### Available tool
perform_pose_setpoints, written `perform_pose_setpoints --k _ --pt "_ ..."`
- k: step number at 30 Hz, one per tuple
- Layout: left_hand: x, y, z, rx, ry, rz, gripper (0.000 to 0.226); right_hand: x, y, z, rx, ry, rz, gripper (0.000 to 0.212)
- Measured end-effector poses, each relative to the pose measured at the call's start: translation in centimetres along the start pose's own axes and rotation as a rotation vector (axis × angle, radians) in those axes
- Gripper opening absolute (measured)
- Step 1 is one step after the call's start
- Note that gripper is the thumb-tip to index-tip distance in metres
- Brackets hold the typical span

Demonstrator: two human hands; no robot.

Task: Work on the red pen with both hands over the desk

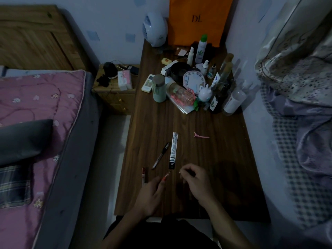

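Pen refill swap, mid-stage: parts in both hands, pen on table untouched.

L hand (152, 194) pinches a thin orange-tipped refill (166, 177), tip pointing up-right, fingers curled round it. R hand (195, 182) pinches a small dark pen part (186, 171), exact piece too small to tell; the two items are near but apart. Judged: parts separated, joining not yet done. Count on table (224, 159): 1 black pen (161, 155), 1 refill pack (173, 150) just beside it, 1 small box (145, 174) at left edge, 1 pink hair clip (201, 136) well apart.
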State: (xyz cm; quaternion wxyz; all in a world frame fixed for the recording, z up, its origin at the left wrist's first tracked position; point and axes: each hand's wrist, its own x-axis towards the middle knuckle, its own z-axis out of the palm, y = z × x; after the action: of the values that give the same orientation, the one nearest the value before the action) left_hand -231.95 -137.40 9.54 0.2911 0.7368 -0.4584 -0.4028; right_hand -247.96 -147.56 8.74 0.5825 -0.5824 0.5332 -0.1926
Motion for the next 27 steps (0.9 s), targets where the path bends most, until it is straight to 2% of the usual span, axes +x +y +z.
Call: perform_pose_setpoints --k 4,7,14,21,27 --pt "-0.6 2.0 -0.8 -0.019 0.007 0.063 0.031 -0.8 -2.6 -0.2 0.211 -0.02 -0.049 0.007" --pt "-1.0 3.2 -1.2 -0.009 0.004 0.089 0.033 -1.3 -4.2 -0.6 0.273 -0.065 -0.085 0.008" --pt "-1.9 4.7 -2.3 -0.029 -0.01 0.16 0.036 -2.2 -5.9 -1.2 0.229 -0.161 -0.124 0.02" --pt "-2.3 5.0 -2.8 -0.002 0.005 0.183 0.035 -2.9 -6.2 -0.8 0.177 -0.203 -0.141 0.021" --pt "-2.4 4.9 -3.1 0.003 0.013 0.177 0.034 -2.7 -6.6 -0.6 0.136 -0.219 -0.234 0.019"
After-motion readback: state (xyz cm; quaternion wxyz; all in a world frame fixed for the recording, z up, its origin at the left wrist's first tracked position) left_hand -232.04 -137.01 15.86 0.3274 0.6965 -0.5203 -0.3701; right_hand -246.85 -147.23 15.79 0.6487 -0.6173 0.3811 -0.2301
